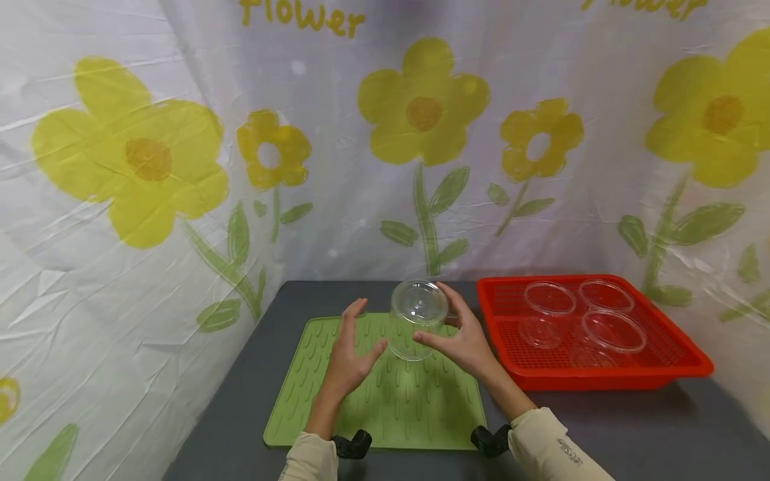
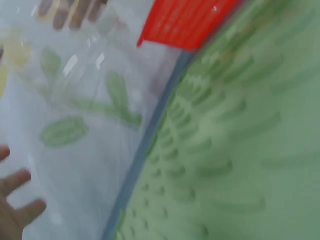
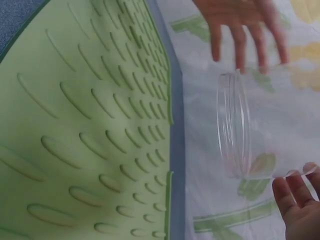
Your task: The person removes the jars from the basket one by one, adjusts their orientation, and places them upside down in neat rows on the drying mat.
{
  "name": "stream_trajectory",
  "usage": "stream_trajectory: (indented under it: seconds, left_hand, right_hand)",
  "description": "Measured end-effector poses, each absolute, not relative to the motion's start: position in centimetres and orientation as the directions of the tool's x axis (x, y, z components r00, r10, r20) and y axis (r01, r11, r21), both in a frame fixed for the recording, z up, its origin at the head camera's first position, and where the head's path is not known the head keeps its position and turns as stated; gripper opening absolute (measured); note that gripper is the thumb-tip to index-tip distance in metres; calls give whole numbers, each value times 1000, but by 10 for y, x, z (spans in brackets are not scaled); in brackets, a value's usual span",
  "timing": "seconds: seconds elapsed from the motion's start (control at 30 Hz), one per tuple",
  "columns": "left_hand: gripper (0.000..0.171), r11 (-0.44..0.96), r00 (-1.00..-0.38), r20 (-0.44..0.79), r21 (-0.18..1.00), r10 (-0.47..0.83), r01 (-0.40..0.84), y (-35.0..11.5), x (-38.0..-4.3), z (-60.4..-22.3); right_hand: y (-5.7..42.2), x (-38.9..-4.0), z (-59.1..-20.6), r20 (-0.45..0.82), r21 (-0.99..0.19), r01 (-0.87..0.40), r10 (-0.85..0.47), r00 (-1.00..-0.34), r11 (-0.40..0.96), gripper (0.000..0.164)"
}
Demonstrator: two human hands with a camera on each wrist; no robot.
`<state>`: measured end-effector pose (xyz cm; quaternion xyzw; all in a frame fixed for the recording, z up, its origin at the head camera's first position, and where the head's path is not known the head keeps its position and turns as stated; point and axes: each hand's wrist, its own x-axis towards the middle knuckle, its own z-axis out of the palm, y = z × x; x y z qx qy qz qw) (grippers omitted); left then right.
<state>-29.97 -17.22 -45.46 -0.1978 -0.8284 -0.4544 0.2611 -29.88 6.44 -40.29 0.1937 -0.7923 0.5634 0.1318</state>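
Note:
A round clear container (image 1: 402,331) is held up over the green mat (image 1: 385,407). My right hand (image 1: 466,337) grips its right side, thumb in front and fingers behind. In the right wrist view the container (image 3: 232,125) appears sideways, with the right hand's fingers (image 3: 287,195) at its edge. Spread around the container's left side is my left hand (image 1: 351,354), its thumb tip close to the lower rim. The left wrist view has this hand (image 2: 17,205) at the lower left, fingers apart, while the container shows only as blurred reflections.
A red basket (image 1: 601,382) stands on the grey table (image 1: 240,401) to the right, holding several similar clear containers (image 1: 613,332). The green mat has raised ridges. Behind the table hangs a white curtain (image 1: 337,247) with yellow flowers.

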Motion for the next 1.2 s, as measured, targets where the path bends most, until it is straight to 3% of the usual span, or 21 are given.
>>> stream_trajectory:
  seconds: [0.23, 0.4, 0.53, 0.67, 0.83, 1.2]
  left_hand:
    - [50, 708, -876, 456, 671, -158, 222, -208, -310, -476]
    - [54, 779, -930, 251, 624, -269, -56, -229, -305, -482]
    - [63, 822, -957, 72, 533, -282, -202, -242, -297, -487]
    - [69, 825, -961, -64, 501, -268, -263, -252, -290, -495]
    - [70, 788, -955, -164, 540, -248, -297, -259, -288, -505]
    - [73, 788, -961, -168, 551, -219, -275, -264, -285, -506]
  right_hand:
    - [53, -302, -400, 382, -851, -415, -162, -910, 322, 97]
    - [40, -305, -398, 363, -855, -400, -168, -916, 332, 96]
    - [29, -310, -401, 342, -857, -391, -197, -919, 336, 96]
    - [18, -314, -405, 318, -857, -380, -222, -922, 349, 97]
    - [6, -320, -411, 338, -853, -404, -241, -910, 330, 96]
    - [-18, -335, -428, 296, -869, -354, -211, -932, 345, 95]
